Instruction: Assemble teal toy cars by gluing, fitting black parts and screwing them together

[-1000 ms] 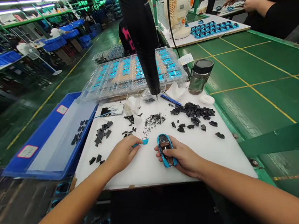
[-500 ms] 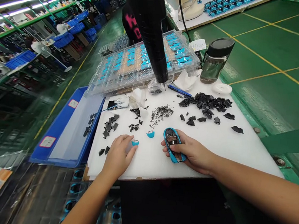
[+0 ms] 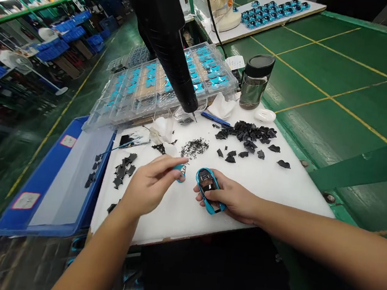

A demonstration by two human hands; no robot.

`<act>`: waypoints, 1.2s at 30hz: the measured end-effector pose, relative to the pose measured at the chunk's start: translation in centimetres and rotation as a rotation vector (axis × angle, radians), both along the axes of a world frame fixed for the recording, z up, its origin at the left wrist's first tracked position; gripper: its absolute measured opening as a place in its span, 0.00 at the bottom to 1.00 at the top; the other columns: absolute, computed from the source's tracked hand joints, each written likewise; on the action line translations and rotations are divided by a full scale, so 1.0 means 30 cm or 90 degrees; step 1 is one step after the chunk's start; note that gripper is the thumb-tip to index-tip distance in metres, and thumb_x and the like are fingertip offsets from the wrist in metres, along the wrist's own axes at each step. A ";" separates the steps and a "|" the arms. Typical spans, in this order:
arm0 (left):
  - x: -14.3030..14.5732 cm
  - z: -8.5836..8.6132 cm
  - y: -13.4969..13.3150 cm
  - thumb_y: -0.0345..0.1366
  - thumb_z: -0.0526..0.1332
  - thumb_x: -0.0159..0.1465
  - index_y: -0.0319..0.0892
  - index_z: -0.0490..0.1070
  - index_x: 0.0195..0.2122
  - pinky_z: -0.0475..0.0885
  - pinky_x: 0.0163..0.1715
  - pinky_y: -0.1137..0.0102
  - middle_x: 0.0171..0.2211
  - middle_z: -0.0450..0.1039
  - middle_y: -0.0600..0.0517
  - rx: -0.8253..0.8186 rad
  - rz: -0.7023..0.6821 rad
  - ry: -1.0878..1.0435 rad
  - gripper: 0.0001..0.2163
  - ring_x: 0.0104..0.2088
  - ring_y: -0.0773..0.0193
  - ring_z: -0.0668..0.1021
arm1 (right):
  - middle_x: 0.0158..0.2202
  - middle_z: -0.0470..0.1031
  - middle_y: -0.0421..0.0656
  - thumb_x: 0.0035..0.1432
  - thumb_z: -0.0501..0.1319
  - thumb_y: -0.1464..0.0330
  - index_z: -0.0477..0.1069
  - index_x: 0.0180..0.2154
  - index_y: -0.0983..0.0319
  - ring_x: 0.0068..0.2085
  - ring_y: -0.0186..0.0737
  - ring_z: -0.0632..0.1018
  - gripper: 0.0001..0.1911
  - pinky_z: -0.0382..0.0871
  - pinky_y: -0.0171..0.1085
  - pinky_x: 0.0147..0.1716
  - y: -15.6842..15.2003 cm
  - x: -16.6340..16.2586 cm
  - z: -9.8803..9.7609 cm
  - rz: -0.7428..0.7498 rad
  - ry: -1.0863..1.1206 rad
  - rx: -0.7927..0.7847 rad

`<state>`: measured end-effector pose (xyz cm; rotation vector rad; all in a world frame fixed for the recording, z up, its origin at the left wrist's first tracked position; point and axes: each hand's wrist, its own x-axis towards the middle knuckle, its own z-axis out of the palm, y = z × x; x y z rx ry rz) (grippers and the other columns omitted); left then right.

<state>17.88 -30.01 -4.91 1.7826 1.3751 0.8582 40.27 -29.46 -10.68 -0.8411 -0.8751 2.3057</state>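
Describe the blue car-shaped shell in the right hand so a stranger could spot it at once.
On the green workbench, find the white board and the person's right hand over it. The car-shaped shell sits in that hand, blue-rimmed with a dark middle. The small blue piece at the left hand is far smaller, and the black scraps lack the blue rim.

Car shell [image 3: 199,178]: blue, black inside. Mat [image 3: 337,72]: green, yellow grid.
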 end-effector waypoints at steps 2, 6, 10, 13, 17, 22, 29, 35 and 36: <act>0.042 0.037 0.075 0.38 0.66 0.63 0.46 0.73 0.52 0.75 0.33 0.71 0.32 0.75 0.53 -0.077 -0.032 -0.075 0.16 0.33 0.65 0.81 | 0.45 0.74 0.45 0.52 0.68 0.70 0.63 0.46 0.59 0.40 0.39 0.77 0.21 0.70 0.42 0.43 -0.001 -0.001 -0.002 0.001 0.008 0.005; 0.083 0.037 0.166 0.36 0.72 0.56 0.42 0.75 0.39 0.73 0.27 0.76 0.28 0.75 0.54 -0.161 -0.056 -0.147 0.11 0.28 0.68 0.78 | 0.45 0.73 0.44 0.52 0.67 0.71 0.62 0.45 0.59 0.41 0.39 0.77 0.21 0.71 0.43 0.43 -0.002 -0.002 -0.010 0.006 0.023 0.022; 0.066 -0.026 0.161 0.37 0.70 0.57 0.42 0.79 0.37 0.72 0.26 0.76 0.27 0.77 0.53 -0.213 -0.072 -0.139 0.08 0.27 0.70 0.76 | 0.44 0.71 0.43 0.52 0.66 0.72 0.61 0.47 0.59 0.42 0.40 0.78 0.22 0.71 0.44 0.44 0.002 -0.001 -0.014 0.021 0.013 0.031; 0.048 -0.060 0.135 0.39 0.70 0.58 0.43 0.80 0.38 0.73 0.27 0.75 0.29 0.79 0.52 -0.227 -0.058 -0.109 0.09 0.28 0.68 0.77 | 0.44 0.71 0.43 0.55 0.65 0.72 0.61 0.48 0.60 0.42 0.40 0.77 0.21 0.71 0.45 0.45 0.006 0.001 -0.015 0.039 0.005 0.055; 0.044 -0.068 0.124 0.42 0.69 0.59 0.44 0.80 0.35 0.73 0.28 0.73 0.29 0.79 0.52 -0.203 -0.042 -0.034 0.09 0.28 0.66 0.78 | 0.45 0.69 0.43 0.58 0.64 0.71 0.60 0.50 0.59 0.44 0.41 0.77 0.20 0.72 0.47 0.45 0.010 0.003 -0.018 0.050 -0.005 0.074; 0.060 -0.061 0.124 0.44 0.67 0.60 0.45 0.81 0.35 0.73 0.30 0.72 0.31 0.81 0.51 -0.171 -0.051 0.041 0.09 0.31 0.63 0.79 | 0.45 0.70 0.44 0.60 0.62 0.70 0.59 0.51 0.59 0.43 0.41 0.77 0.19 0.72 0.47 0.45 0.010 0.006 -0.026 0.068 -0.012 0.095; 0.082 -0.057 0.114 0.42 0.66 0.60 0.47 0.81 0.34 0.73 0.30 0.72 0.32 0.82 0.53 -0.160 -0.057 0.103 0.07 0.32 0.61 0.80 | 0.44 0.69 0.43 0.60 0.62 0.71 0.59 0.50 0.59 0.43 0.41 0.77 0.19 0.72 0.47 0.45 0.008 0.004 -0.029 0.060 -0.003 0.096; 0.089 -0.062 0.113 0.40 0.65 0.61 0.47 0.81 0.35 0.72 0.33 0.71 0.34 0.80 0.53 -0.127 -0.061 0.118 0.06 0.34 0.62 0.79 | 0.42 0.71 0.43 0.59 0.65 0.70 0.60 0.49 0.60 0.43 0.41 0.78 0.20 0.71 0.47 0.45 0.010 0.004 -0.021 0.057 -0.009 0.082; 0.090 -0.062 0.114 0.40 0.65 0.61 0.47 0.81 0.35 0.72 0.33 0.71 0.34 0.79 0.53 -0.118 -0.065 0.115 0.06 0.34 0.63 0.78 | 0.43 0.71 0.43 0.59 0.65 0.70 0.60 0.49 0.59 0.43 0.42 0.78 0.20 0.72 0.47 0.46 0.010 0.005 -0.022 0.057 -0.008 0.078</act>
